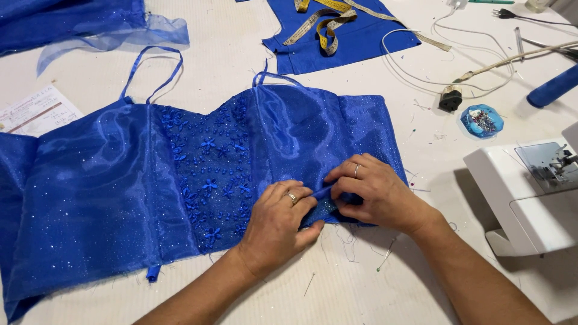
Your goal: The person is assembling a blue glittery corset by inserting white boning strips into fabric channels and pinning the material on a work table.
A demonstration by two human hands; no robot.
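A blue bodice (198, 174) is spread flat on the white worktop (229, 48), with its long axis running left to right. The straps (150, 66) point to the far side and the hem lies along the near edge. A beaded floral panel (211, 162) sits at its centre, with sheer glittery panels on either side.

Both hands are together at the near hem, right of centre. The left hand (277, 225) is pressed flat on the fabric, and the right hand (376, 192) is pinched on a narrow blue strip (323, 192) at the hem; the fingertips of the two hands almost touch.

The fabric is judged light, soft, limp and somewhat slippery. The sheer layer looks easy to snag, and the beads look fragile. Seams and hem edges are judged the better places to hold it, rather than the beaded area.

Loose pins (385, 256) lie on the worktop near the hem. Far right are a pin holder (481, 120), a white sewing machine (530, 192), cables (457, 78) and a yellow tape measure (325, 24) on blue cloth (361, 42).
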